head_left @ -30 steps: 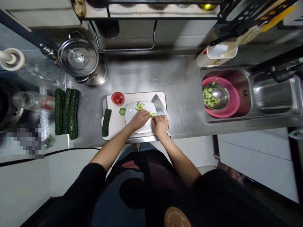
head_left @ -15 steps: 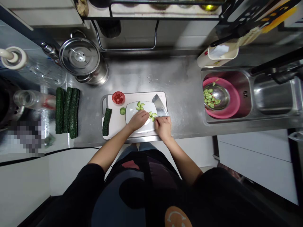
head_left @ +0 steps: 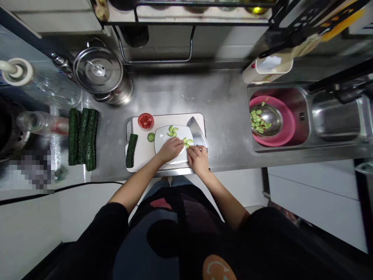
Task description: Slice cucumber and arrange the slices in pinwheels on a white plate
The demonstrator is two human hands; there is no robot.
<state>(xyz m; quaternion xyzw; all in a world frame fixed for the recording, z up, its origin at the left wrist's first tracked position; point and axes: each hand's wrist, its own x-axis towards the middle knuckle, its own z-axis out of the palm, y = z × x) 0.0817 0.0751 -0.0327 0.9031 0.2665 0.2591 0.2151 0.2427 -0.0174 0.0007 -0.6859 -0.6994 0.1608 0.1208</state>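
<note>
A white plate lies on the cutting board. Two pinwheel groups of thin cucumber slices are on it: an upper group and a right group. My left hand rests over the plate's middle, fingers closed together, tips by the right group's edge; what they pinch is hidden. From the right, my right hand reaches over the rim, its fingertips closed on a cucumber slice of that group. A cleaver lies beside the plate, its handle mostly covered by my right hand.
On the board are a red dish, a cucumber end and a cucumber piece. Several whole cucumbers and a steel pot stand left. A pink basin with a steel bowl of slices sits in the sink.
My right hand has shifted slightly left and down, its fingers now reaching to the lower edge of the right slice group. My left hand has hardly moved.
</note>
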